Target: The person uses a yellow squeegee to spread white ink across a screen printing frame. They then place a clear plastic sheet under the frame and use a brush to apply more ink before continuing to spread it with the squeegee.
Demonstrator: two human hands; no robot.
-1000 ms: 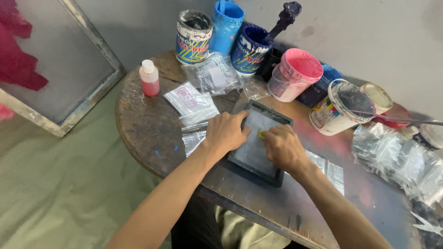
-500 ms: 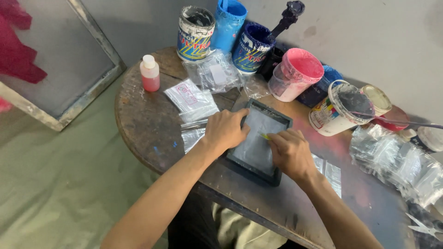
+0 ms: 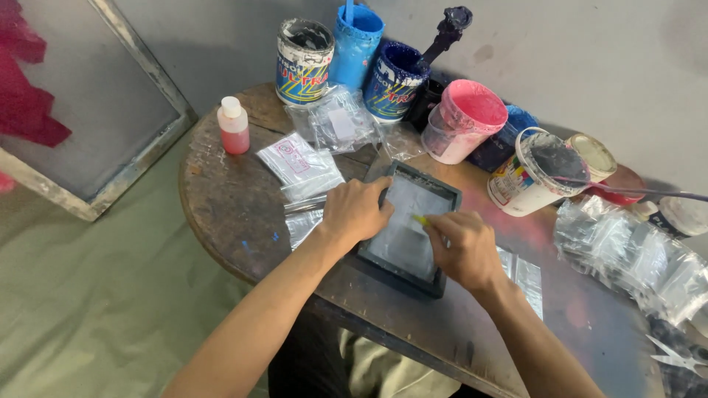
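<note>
At the centre of the frame we see a small dark-framed screen [image 3: 410, 225] lying flat on the round wooden surface [image 3: 228, 214]. The left hand [image 3: 357, 210] rests palm-down on the screen's left edge, fingers curled over the frame and pressing it. The right hand [image 3: 463, 249] sits on the screen's right side, its fingers pinched closed on a small yellow-tipped tool [image 3: 419, 218] whose tip touches the pale mesh near the middle. Just left of the screen lie clear plastic packets [image 3: 301, 168], and a small pink bottle [image 3: 234, 127] stands toward the upper left. Along the top of the frame stand ink pots, among them a pink tub [image 3: 466, 121] and a white bucket [image 3: 535, 171]. More packets [image 3: 634, 254] lie at the right.
</note>
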